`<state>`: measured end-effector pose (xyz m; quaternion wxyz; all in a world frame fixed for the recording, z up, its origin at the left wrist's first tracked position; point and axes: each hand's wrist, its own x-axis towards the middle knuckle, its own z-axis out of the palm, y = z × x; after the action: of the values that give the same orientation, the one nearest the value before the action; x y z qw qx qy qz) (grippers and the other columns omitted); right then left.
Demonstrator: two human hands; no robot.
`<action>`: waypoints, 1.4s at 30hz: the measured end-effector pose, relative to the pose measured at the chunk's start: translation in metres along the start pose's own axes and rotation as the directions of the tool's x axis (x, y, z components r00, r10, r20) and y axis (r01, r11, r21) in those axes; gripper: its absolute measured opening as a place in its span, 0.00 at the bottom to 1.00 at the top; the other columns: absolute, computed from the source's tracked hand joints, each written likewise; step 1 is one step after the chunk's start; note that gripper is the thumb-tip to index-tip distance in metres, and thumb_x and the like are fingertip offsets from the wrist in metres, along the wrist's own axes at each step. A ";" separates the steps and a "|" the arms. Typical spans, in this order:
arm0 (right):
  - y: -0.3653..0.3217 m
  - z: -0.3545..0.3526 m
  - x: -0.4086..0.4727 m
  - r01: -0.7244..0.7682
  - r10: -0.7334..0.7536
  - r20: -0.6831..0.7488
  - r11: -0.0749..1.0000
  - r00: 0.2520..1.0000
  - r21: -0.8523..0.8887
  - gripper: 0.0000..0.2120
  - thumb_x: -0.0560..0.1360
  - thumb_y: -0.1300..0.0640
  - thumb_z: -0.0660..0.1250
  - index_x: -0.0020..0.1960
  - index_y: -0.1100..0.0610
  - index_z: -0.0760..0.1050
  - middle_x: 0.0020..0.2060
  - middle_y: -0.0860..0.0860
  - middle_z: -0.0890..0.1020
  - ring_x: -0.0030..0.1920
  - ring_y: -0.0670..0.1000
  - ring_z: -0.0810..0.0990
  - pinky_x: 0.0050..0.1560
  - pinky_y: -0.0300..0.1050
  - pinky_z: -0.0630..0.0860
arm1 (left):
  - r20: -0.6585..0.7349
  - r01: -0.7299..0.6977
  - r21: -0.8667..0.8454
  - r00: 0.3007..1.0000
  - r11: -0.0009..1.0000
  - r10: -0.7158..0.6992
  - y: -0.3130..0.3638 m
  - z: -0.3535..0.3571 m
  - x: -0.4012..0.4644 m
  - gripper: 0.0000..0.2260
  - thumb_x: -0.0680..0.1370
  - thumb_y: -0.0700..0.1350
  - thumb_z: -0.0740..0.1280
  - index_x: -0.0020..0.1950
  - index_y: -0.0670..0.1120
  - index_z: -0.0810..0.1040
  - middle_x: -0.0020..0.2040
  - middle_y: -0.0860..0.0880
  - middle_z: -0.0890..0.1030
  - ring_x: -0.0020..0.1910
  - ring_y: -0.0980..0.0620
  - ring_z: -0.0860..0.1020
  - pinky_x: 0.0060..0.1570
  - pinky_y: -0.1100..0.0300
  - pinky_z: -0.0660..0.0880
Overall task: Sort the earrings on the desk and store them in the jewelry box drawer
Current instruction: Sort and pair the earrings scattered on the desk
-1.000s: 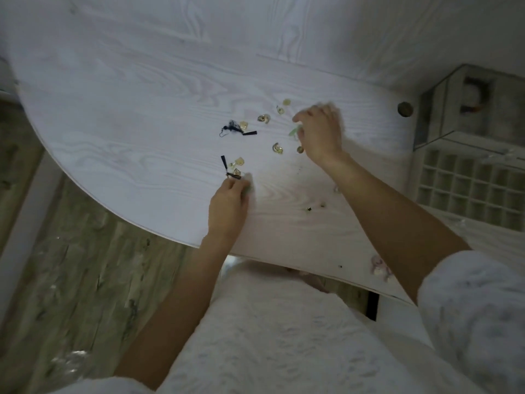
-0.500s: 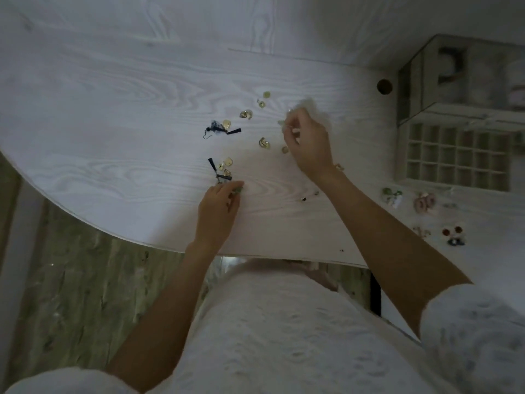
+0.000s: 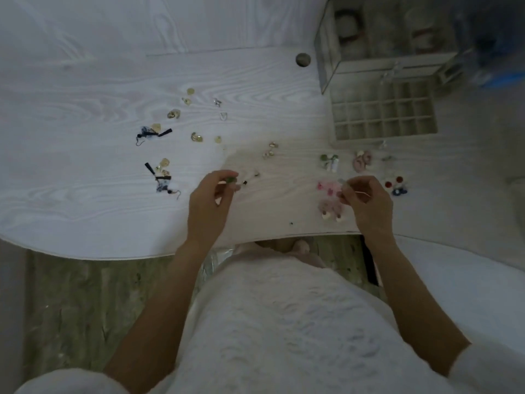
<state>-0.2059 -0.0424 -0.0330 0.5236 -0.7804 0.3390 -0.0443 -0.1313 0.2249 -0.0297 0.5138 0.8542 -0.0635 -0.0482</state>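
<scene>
The left hand [image 3: 211, 194] pinches a small green earring [image 3: 231, 180] just above the surface [image 3: 85, 180]; the right hand [image 3: 366, 199] pinches a pale earring [image 3: 342, 183] beside a pink pair [image 3: 326, 189]. Gold earrings [image 3: 196, 137] and dark tasselled ones [image 3: 160, 177] lie scattered to the left (well apart from the hands). The drawer [image 3: 383, 115] stands open at the right, its compartments showing.

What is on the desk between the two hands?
In the head view, mostly bare desk lies between the left hand and right hand, plus pink earrings beside the right.
</scene>
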 end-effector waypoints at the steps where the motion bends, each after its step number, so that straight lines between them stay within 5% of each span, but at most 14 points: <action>1: 0.010 -0.013 0.001 -0.014 0.013 -0.034 0.999 0.999 -0.033 0.03 0.74 0.61 0.68 0.46 0.56 0.74 0.39 0.52 0.81 0.42 0.55 0.83 0.51 0.56 0.79 | 0.036 0.007 -0.025 0.999 1.000 -0.006 0.011 0.016 -0.003 0.07 0.78 0.35 0.63 0.53 0.42 0.76 0.48 0.47 0.80 0.43 0.59 0.81 0.45 0.70 0.76; 6: 0.038 -0.041 0.010 0.068 -0.067 0.009 0.966 0.998 -0.251 0.05 0.72 0.62 0.69 0.46 0.61 0.75 0.43 0.56 0.82 0.43 0.52 0.79 0.47 0.43 0.75 | 0.277 0.077 -0.015 0.958 0.997 -0.070 0.051 0.094 -0.015 0.07 0.78 0.37 0.63 0.52 0.46 0.77 0.46 0.51 0.80 0.40 0.64 0.79 0.40 0.72 0.74; 11: 0.064 -0.059 0.016 0.083 -0.089 0.000 0.923 0.996 -0.377 0.03 0.71 0.63 0.67 0.44 0.61 0.74 0.42 0.57 0.79 0.41 0.53 0.76 0.43 0.45 0.73 | 0.443 -0.023 0.108 0.896 0.994 -0.027 0.075 0.174 -0.029 0.08 0.77 0.38 0.63 0.53 0.46 0.78 0.51 0.48 0.81 0.43 0.55 0.78 0.44 0.71 0.74; 14: 0.074 -0.069 0.019 0.106 -0.111 0.013 0.900 0.994 -0.422 0.05 0.71 0.61 0.67 0.45 0.61 0.73 0.42 0.58 0.79 0.44 0.57 0.77 0.43 0.47 0.70 | 0.420 -0.032 0.194 0.906 0.980 -0.054 0.083 0.210 -0.033 0.08 0.77 0.40 0.63 0.55 0.47 0.77 0.52 0.47 0.80 0.42 0.53 0.79 0.49 0.58 0.77; 18: 0.079 -0.081 0.021 0.126 -0.113 0.057 0.888 0.992 -0.443 0.11 0.74 0.56 0.67 0.53 0.60 0.73 0.49 0.57 0.77 0.51 0.56 0.74 0.48 0.49 0.71 | 0.402 -0.007 0.271 0.909 0.962 -0.106 0.088 0.235 -0.039 0.13 0.77 0.43 0.64 0.62 0.44 0.74 0.56 0.43 0.77 0.49 0.48 0.77 0.52 0.55 0.74; 23: 0.084 -0.094 0.019 0.213 -0.157 0.159 0.869 0.975 -0.446 0.20 0.72 0.65 0.64 0.64 0.60 0.69 0.57 0.61 0.73 0.56 0.59 0.71 0.53 0.49 0.70 | 0.436 -0.075 0.375 0.894 0.924 -0.105 0.088 0.239 -0.048 0.23 0.74 0.37 0.64 0.69 0.40 0.67 0.60 0.39 0.74 0.56 0.42 0.74 0.57 0.48 0.72; 32: 0.088 -0.088 0.015 0.331 -0.231 0.259 0.822 0.938 -0.463 0.25 0.71 0.69 0.63 0.68 0.62 0.66 0.59 0.61 0.71 0.57 0.59 0.69 0.55 0.48 0.69 | 0.391 -0.155 0.470 0.919 0.869 -0.047 0.083 0.244 -0.053 0.23 0.72 0.35 0.67 0.67 0.40 0.69 0.58 0.39 0.74 0.51 0.41 0.75 0.51 0.48 0.75; 42: 0.077 -0.069 0.007 0.283 -0.169 0.308 0.882 0.936 -0.376 0.20 0.75 0.66 0.62 0.67 0.62 0.67 0.59 0.60 0.71 0.53 0.57 0.74 0.50 0.40 0.68 | 0.323 -0.116 0.413 0.946 0.903 -0.026 0.083 0.246 -0.047 0.17 0.72 0.34 0.68 0.60 0.40 0.76 0.53 0.38 0.79 0.49 0.41 0.78 0.51 0.51 0.76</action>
<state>-0.2672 -0.1178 -0.0692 0.3777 -0.9067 0.1733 0.0726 -0.2190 -0.0199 -0.0707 0.2984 0.9246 -0.1751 -0.1592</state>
